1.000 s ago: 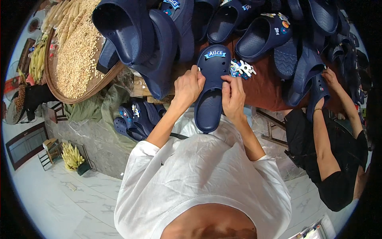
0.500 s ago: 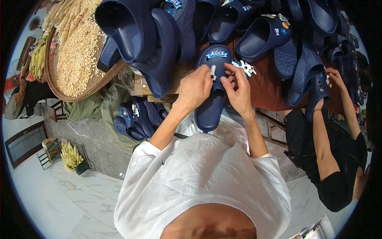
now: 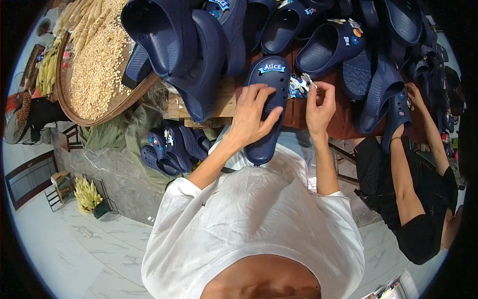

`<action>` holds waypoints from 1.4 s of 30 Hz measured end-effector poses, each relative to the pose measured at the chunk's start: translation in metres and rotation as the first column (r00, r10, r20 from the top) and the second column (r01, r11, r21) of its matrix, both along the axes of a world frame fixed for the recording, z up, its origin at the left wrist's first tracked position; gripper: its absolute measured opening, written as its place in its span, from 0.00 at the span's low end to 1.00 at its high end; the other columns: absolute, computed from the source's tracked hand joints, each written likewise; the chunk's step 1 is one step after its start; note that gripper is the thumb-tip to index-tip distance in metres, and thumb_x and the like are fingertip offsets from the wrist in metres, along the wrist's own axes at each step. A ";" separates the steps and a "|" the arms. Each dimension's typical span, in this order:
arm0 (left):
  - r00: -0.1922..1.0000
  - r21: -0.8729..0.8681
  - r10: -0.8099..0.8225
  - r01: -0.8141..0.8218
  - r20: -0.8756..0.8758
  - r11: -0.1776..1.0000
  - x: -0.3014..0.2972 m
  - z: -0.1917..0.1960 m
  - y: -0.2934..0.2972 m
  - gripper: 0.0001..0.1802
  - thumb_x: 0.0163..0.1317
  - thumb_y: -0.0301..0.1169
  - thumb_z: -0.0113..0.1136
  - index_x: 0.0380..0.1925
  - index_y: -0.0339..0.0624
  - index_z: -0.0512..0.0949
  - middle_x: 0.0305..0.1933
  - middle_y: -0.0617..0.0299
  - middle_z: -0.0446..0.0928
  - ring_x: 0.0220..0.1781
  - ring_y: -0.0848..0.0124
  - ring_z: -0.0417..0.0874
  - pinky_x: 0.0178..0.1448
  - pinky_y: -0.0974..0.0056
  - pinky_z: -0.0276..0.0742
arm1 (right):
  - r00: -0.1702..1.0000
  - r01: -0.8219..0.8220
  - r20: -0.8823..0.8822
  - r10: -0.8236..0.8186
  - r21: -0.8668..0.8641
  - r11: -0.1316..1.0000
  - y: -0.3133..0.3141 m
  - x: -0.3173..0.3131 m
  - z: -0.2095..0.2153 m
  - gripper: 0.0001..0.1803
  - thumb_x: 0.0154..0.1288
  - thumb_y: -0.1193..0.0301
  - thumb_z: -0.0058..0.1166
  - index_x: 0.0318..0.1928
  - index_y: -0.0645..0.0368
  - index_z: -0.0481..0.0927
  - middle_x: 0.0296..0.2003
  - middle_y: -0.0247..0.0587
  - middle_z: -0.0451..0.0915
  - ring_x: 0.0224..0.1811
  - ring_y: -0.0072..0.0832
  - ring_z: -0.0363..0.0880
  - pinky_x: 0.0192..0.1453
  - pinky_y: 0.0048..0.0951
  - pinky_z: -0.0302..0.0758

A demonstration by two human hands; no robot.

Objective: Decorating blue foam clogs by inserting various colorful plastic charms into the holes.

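I hold the dark blue clog (image 3: 267,107) with my left hand (image 3: 251,117); the fingers are clamped over its middle, and the thumb seems to be under the side. The clog lies in front of my chest, its long axis running away from me, the toe with a light blue label strip (image 3: 272,68) at the far end and the heel near my shirt. My left forearm comes up from the lower left, the wrist a little bent.

My right hand (image 3: 320,102) is just to the right of the clog, not touching it. Its fingertips are pinched together on a small white charm (image 3: 306,80), near some other small charms (image 3: 296,85) beside the toe of the clog. So the right hand is nearer to the toe end.

Beyond the clog many more blue clogs (image 3: 326,45) are piled. To the far right of it, another person's hand (image 3: 413,94) touches another clog.
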State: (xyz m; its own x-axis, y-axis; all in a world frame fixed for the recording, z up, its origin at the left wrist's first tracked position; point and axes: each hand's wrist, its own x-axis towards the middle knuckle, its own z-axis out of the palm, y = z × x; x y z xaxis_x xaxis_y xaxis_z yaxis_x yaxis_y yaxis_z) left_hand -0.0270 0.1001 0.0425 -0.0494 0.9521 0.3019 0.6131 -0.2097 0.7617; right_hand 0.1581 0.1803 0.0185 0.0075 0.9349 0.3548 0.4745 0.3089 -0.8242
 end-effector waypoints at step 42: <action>0.982 0.141 0.110 -0.088 -0.154 0.986 0.018 -0.049 -0.007 0.32 0.45 0.14 0.56 0.56 0.41 0.78 0.62 0.50 0.71 0.66 0.49 0.70 0.66 0.50 0.66 | 0.857 -0.263 0.406 0.317 -0.184 0.947 0.058 -0.074 0.000 0.19 0.53 0.67 0.72 0.39 0.61 0.77 0.33 0.48 0.80 0.38 0.45 0.82 0.41 0.43 0.76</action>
